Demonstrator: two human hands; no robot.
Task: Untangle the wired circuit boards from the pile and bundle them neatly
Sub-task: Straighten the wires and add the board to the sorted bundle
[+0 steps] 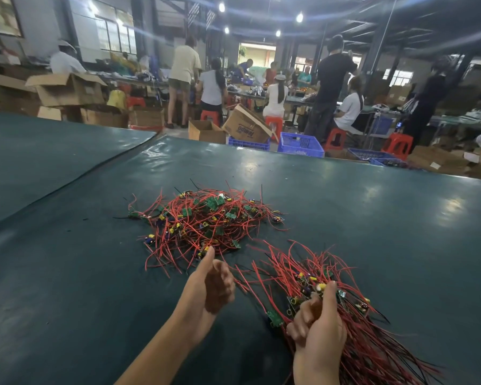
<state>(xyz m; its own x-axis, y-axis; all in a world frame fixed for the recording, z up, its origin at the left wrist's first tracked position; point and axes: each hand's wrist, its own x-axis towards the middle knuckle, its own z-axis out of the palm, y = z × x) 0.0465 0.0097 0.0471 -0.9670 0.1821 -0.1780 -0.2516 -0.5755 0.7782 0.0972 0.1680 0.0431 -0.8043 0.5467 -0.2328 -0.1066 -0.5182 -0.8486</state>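
A tangled pile of wired circuit boards (206, 218), small green boards with red and black leads, lies on the dark green table mat (358, 207) in front of me. My right hand (320, 329) grips a gathered bundle of wired boards (311, 270) at the near right; its boards cluster at my fingers and its wires fan out towards the pile and the near edge. My left hand (214, 284) hovers at the pile's near edge with fingers curled and thumb raised, the thumb tip by a yellow component. I see nothing in its grasp.
A raised seam (100, 165) crosses the mat at the left. Beyond the table's far edge stand blue crates (300, 144), cardboard boxes (245, 126), red stools and several people at other benches.
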